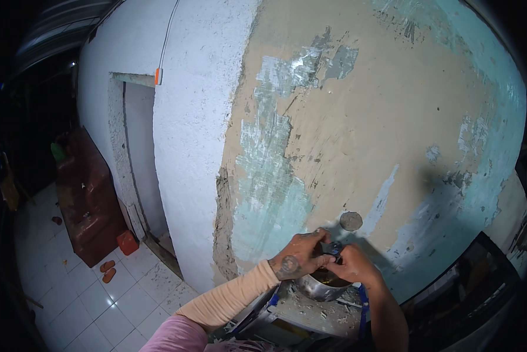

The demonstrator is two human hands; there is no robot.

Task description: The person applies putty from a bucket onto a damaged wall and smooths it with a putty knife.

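Observation:
My left hand (303, 252) and my right hand (355, 265) meet above a round metal pot (322, 291). Between them is a small dark object (334, 249), pinched by the fingers of both hands; its kind is too small to make out. The pot's contents are mostly hidden beneath my hands. It rests on a flat top (293, 310) littered with flakes and crumbs. A tan sleeve (231, 295) covers my left forearm, while the right one is bare.
A patchy tan and pale green wall (363, 129) rises close ahead, with a round grey patch (351, 221) just above my hands. Farther left are a doorway (143, 158), a dark red sofa (90, 199) and orange slippers (108, 270). A dark glossy panel (463, 287) leans at right.

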